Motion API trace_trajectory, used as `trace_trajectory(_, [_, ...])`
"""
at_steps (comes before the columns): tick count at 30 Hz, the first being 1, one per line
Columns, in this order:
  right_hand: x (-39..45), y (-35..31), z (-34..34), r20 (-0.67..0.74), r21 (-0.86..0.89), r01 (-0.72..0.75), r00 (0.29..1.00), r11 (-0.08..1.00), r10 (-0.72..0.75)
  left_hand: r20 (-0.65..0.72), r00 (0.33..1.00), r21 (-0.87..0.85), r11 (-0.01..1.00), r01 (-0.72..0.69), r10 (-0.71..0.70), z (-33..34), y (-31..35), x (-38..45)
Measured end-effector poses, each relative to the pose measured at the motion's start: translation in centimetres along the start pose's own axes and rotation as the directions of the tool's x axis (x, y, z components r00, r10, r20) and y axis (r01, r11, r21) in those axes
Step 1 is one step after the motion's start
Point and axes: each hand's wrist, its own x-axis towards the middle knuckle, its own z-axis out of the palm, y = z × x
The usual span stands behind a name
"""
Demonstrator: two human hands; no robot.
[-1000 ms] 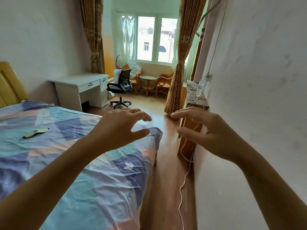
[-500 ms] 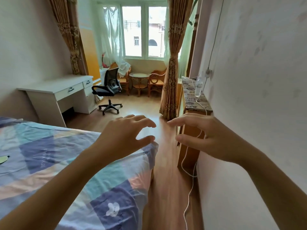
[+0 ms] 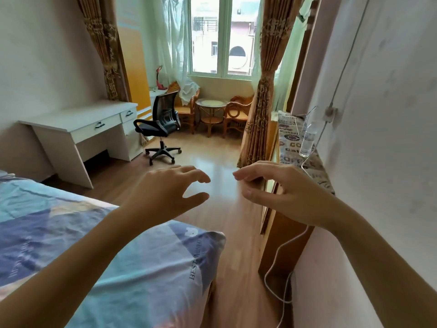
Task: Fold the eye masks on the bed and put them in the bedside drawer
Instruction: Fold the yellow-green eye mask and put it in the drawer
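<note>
My left hand [image 3: 165, 192] and my right hand [image 3: 279, 192] are raised side by side in front of me, over the wooden floor beyond the foot of the bed. Both have loosely curved fingers and hold nothing. The bed [image 3: 71, 233] with its blue, teal and peach patchwork sheet fills the lower left. No eye mask and no bedside drawer is in view.
A wooden side cabinet [image 3: 283, 233] with a patterned cloth stands along the right wall, bearing a water bottle [image 3: 307, 143]; a white cable [image 3: 279, 268] hangs beside it. A white desk [image 3: 82, 129], black office chair [image 3: 160, 129], round table [image 3: 211, 112] and window lie ahead.
The view has swung to the right, away from the bed. The green eye mask on the sheet has slid out of view at the left. Both hands stay raised and empty.
</note>
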Motion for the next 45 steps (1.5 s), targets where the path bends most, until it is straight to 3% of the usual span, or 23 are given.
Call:
trace_trajectory(11, [15.9,17.0,-4.2,0.031,-0.074,-0.084,0.996,0.994,0.086,-0.083,0.996,-0.075,0.997,-0.028,0.021,10.8,-8.2,21.6])
trace_trajectory(22, [28.7,33.0,-9.9,-0.014,-0.058,-0.132,0.991,0.990,0.131,0.012,0.996,-0.091,0.992,-0.087,0.088,18.8,-12.1,42.6])
trace_trajectory(31, [42.0,45.8,-11.5,0.077,-0.041,-0.017,0.997,0.999,0.020,0.061,0.998,-0.077,0.997,0.018,-0.014,23.9,-16.8,56.1])
trace_trajectory(37, [50.8,49.8,-11.3,0.137,0.022,0.084,0.987,0.996,-0.086,0.004,0.993,-0.037,0.992,0.118,-0.118,23.9,-21.8,61.1])
trace_trajectory(45, [64.2,52.7,-8.1,0.152,0.058,0.198,0.967,0.979,-0.205,0.042,0.971,0.011,0.971,0.237,-0.237,24.5,-31.3,65.8])
